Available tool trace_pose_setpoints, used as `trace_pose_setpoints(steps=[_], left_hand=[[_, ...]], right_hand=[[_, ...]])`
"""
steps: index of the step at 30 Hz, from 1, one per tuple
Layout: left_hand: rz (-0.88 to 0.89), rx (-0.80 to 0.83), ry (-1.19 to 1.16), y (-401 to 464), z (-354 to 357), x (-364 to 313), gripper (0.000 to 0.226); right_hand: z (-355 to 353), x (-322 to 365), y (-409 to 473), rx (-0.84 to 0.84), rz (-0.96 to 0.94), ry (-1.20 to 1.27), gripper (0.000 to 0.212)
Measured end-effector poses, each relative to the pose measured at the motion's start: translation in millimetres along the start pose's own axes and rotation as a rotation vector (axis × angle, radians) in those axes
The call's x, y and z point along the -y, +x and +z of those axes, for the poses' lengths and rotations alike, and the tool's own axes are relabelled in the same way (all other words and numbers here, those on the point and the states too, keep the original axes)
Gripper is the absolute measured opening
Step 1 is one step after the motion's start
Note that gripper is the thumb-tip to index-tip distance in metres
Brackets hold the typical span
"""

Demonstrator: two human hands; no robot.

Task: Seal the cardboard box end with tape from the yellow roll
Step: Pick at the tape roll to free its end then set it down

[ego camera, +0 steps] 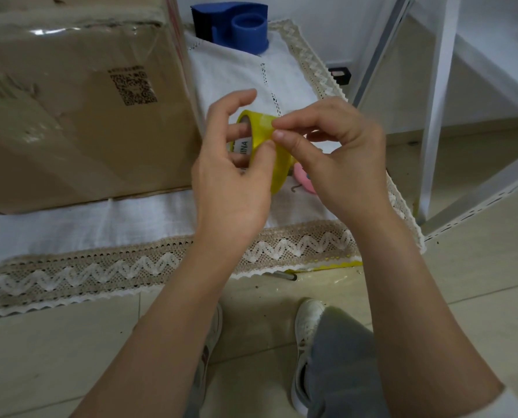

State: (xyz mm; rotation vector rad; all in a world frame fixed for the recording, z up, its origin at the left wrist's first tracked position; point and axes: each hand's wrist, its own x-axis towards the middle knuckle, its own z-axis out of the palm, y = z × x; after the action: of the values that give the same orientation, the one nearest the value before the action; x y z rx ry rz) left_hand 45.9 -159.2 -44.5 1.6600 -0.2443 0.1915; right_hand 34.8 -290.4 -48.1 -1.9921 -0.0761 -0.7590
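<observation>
A large brown cardboard box [79,110] with a printed QR code stands on the white cloth at the left; clear tape shines along its upper edge. The yellow tape roll [259,128] is held just right of the box's near corner, above the cloth. My left hand [233,179] grips the roll, with fingers through its core and the thumb on its outer face. My right hand [333,158] pinches the tape's surface at the top of the roll with thumb and forefinger. Part of the roll is hidden behind both hands.
A blue tape dispenser [236,24] sits at the back of the lace-trimmed white cloth [282,76]. A pink object [304,179] peeks out under my right hand. White metal frame legs [435,122] stand at the right. A yellow strip [330,267] lies at the cloth's edge; my shoes [307,327] are below.
</observation>
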Motion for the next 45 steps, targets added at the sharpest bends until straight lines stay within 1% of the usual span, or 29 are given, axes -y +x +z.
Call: trace_pose_setpoints(steps=[3,5,13,19,22,27,31,33,35,37,40,43,45], left_hand=[[0.025,0.012,0.047,1.9,0.7,4.1,0.028],[0.03,0.01,0.073,2.4,0.7,6.1,0.024],[0.043,0.029,0.123,3.3,1.0,10.2,0.019],[0.068,0.025,0.054,5.4,-1.1,14.2,0.015],[0.082,0.043,0.052,5.0,-1.2,14.8,0.016],[0.081,0.06,0.048,5.0,-0.9,15.6,0.014],[0.079,0.055,0.059,3.8,0.0,13.4,0.012],[0.073,0.037,0.062,3.4,-0.1,12.8,0.012],[0.071,0.027,0.073,3.3,-0.2,12.9,0.013],[0.058,0.037,0.076,2.8,0.0,12.2,0.013],[0.04,0.067,0.063,1.1,0.3,10.0,0.017],[-0.008,0.121,0.054,-1.5,-0.4,7.8,0.029],[-0.003,0.171,0.061,-3.5,-1.1,6.8,0.036]], right_hand=[[0.8,-0.8,-0.6,-0.003,-0.022,-0.008,0.01],[1.0,-1.2,-1.2,-0.013,-0.032,-0.023,0.012],[-0.4,-0.1,-0.6,-0.033,-0.093,-0.066,0.014],[-7.6,-3.3,1.5,-0.056,-0.076,-0.083,0.016],[-8.6,-3.9,1.1,-0.035,-0.056,-0.077,0.014],[-8.2,-3.4,1.5,0.039,-0.05,-0.099,0.003],[-7.9,0.4,1.3,0.08,0.024,-0.065,0.005],[-8.6,2.4,1.0,0.086,0.056,-0.039,0.01],[-8.9,3.8,0.6,0.092,0.081,-0.022,0.021],[-7.9,3.9,0.7,0.093,0.078,-0.028,0.027],[-4.4,2.7,1.1,0.074,0.032,-0.068,0.018],[-3.0,0.9,1.4,0.053,0.014,-0.079,0.011],[-3.7,0.0,1.5,0.049,0.008,-0.095,0.01]])
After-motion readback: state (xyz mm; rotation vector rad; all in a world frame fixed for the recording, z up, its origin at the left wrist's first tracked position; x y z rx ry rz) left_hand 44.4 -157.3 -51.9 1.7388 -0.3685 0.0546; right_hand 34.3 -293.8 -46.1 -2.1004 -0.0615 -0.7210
